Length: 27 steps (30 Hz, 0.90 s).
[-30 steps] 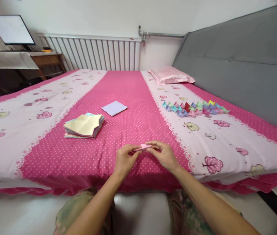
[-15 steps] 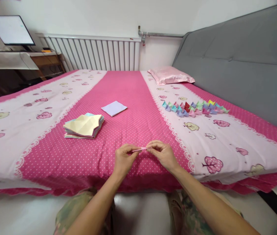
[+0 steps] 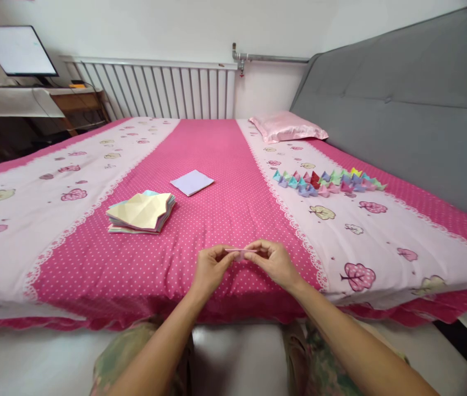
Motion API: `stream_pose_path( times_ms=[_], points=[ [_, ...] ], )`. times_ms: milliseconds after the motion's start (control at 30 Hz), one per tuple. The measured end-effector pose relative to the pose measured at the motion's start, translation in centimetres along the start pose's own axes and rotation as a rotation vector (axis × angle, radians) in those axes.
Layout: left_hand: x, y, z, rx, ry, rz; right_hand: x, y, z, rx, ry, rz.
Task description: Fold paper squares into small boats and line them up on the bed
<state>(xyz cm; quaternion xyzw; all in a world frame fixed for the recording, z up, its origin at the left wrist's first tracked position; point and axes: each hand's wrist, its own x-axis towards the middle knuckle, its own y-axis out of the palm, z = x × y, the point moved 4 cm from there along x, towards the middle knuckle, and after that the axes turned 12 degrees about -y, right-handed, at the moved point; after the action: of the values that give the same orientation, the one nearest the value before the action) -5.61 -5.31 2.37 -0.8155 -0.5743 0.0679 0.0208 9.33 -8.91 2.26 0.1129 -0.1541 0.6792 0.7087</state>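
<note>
Pink folded paper: held between our two hands at the near side of the bed, seen almost edge-on as a thin, nearly level strip, with a small part showing below between the thumbs.
Left hand: thumb and fingers pinched on the paper's left end.
Right hand: thumb and fingers pinched on the other end, the fingertips of both hands near each other.
Folding step: we judge that we are mid-fold, creasing or shaping this piece; how many folds are done, we cannot tell.
Next move: it seems to call for an even grip from both thumbs, so that the layers neither slip nor tear.
Creased paper stack: loose and uneven on the pink polka-dot bedspread, pale yellow on top, ahead and to our left.
Lavender paper: flat, just beyond that stack.
Folded paper boats: many colours, grouped in rows to our right.
Monitor: lit at far left, its screen too washed out for us to read.
Brands and writing: we can read none on the papers or bedding.
</note>
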Motion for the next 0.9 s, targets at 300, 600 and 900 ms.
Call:
stream_pose_path(
  times_ms=[300, 600, 900],
  points=[
    [0.0, 1.3, 0.6, -0.106, -0.125, 0.115, 0.1, -0.2, -0.6, -0.029, -0.009, -0.024],
    [0.2, 1.2, 1.3, -0.002, -0.114, 0.139, -0.2, -0.2, 0.1, -0.093, -0.038, -0.037],
    [0.0, 1.4, 1.1, 0.042, -0.078, 0.171, -0.1, -0.4, 0.0, -0.18, -0.078, -0.046]
  ],
)
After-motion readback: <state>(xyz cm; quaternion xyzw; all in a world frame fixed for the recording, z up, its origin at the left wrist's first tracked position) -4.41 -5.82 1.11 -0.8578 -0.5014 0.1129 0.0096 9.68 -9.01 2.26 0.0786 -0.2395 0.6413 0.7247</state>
